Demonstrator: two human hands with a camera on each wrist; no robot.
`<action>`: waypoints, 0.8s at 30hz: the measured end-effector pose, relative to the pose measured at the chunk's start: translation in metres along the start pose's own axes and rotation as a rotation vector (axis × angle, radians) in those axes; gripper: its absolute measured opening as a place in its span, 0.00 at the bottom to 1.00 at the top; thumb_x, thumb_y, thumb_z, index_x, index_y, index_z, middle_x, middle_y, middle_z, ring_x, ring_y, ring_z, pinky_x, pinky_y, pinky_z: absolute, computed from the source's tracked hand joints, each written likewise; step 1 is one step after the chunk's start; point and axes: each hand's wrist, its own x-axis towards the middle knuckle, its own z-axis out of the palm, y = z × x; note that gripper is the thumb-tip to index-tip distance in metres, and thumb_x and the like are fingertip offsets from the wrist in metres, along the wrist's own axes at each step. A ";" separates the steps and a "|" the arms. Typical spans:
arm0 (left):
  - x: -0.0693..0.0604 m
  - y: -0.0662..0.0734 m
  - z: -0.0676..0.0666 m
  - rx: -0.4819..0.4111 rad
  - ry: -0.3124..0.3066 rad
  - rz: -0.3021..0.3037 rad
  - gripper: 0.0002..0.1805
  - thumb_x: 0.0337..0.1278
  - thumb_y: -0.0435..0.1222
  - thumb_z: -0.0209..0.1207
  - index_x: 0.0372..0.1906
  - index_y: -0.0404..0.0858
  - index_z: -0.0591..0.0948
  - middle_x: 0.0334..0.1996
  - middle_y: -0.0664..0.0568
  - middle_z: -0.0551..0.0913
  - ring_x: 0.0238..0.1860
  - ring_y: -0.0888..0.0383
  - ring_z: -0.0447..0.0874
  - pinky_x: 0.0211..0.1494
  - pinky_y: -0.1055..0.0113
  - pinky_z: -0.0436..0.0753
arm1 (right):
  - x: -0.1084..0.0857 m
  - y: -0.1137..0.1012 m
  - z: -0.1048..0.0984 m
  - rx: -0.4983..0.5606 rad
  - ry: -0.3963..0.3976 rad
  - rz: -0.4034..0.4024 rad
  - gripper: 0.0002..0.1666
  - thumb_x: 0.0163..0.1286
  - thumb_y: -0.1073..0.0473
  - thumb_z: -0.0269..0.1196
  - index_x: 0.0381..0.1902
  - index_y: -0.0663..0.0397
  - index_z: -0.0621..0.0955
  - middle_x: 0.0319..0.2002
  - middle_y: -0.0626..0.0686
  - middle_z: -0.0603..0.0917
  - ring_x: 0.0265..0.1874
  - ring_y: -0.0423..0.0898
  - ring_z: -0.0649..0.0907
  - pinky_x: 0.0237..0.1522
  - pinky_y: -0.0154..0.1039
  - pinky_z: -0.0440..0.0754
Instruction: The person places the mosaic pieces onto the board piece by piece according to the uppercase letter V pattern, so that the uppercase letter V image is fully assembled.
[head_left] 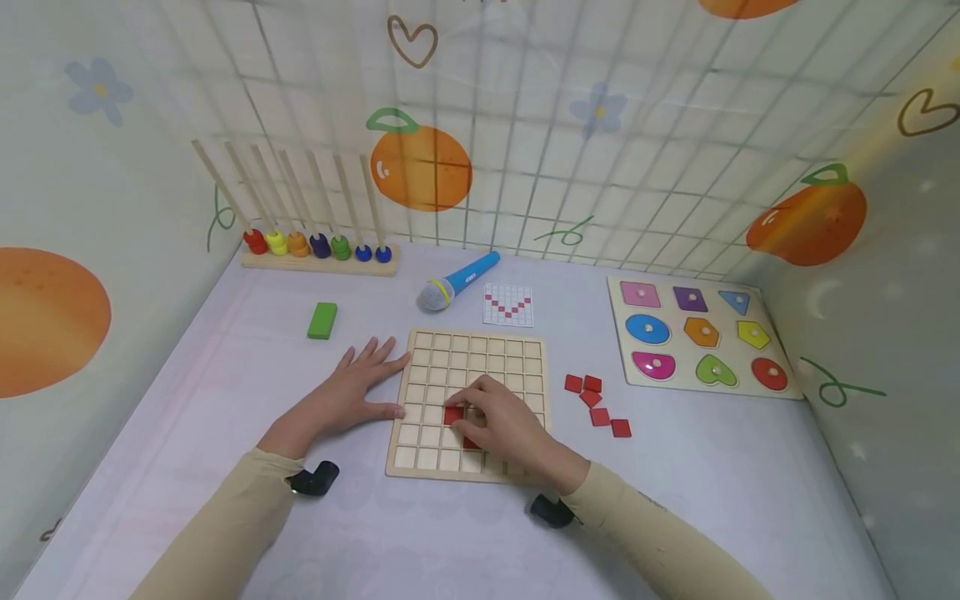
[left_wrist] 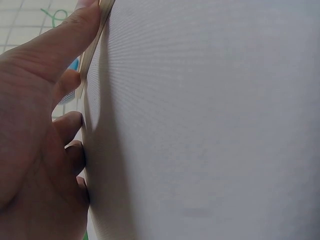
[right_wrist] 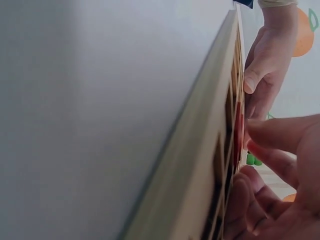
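A wooden grid board (head_left: pixel 517 346) with square cells lies on the table. My left hand (head_left: pixel 352 387) rests flat with spread fingers at the board's left side, thumb and index fingertip touching its edge. My right hand (head_left: pixel 506 421) is over the board, thumb and index finger pinching a red square tile (head_left: pixel 453 415) at a cell. In the right wrist view the red tile (right_wrist: pixel 238 135) shows beside the thumb tip. Another red tile (head_left: pixel 471 443) sits in a lower cell, partly under the right hand. Several loose red tiles (head_left: pixel 591 399) lie right of the board.
Behind the board are a small pattern card (head_left: pixel 508 305) and a blue toy microphone (head_left: pixel 457 282). A green block (head_left: pixel 322 321) lies to the left. A peg stand with coloured beads (head_left: pixel 318 261) stands at back left, and a shape puzzle board (head_left: pixel 705 333) lies at the right.
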 end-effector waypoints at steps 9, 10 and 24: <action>0.000 0.001 0.001 -0.002 0.009 0.001 0.51 0.55 0.60 0.68 0.80 0.48 0.61 0.82 0.42 0.46 0.81 0.39 0.34 0.81 0.41 0.32 | -0.007 0.005 -0.002 0.086 0.017 0.016 0.14 0.71 0.52 0.66 0.54 0.39 0.86 0.43 0.44 0.77 0.35 0.39 0.76 0.34 0.32 0.79; 0.000 0.001 0.001 0.000 0.009 -0.002 0.51 0.55 0.60 0.68 0.80 0.48 0.61 0.82 0.42 0.46 0.81 0.39 0.34 0.81 0.41 0.32 | -0.008 0.005 -0.003 0.096 0.018 0.018 0.14 0.72 0.53 0.66 0.54 0.40 0.86 0.43 0.44 0.77 0.35 0.39 0.76 0.34 0.32 0.79; 0.000 -0.002 0.003 0.003 0.017 -0.012 0.53 0.52 0.62 0.68 0.80 0.49 0.61 0.82 0.43 0.46 0.82 0.40 0.34 0.81 0.42 0.33 | -0.021 0.013 -0.013 0.129 0.065 0.032 0.14 0.70 0.55 0.69 0.53 0.41 0.86 0.43 0.44 0.79 0.38 0.38 0.79 0.40 0.34 0.84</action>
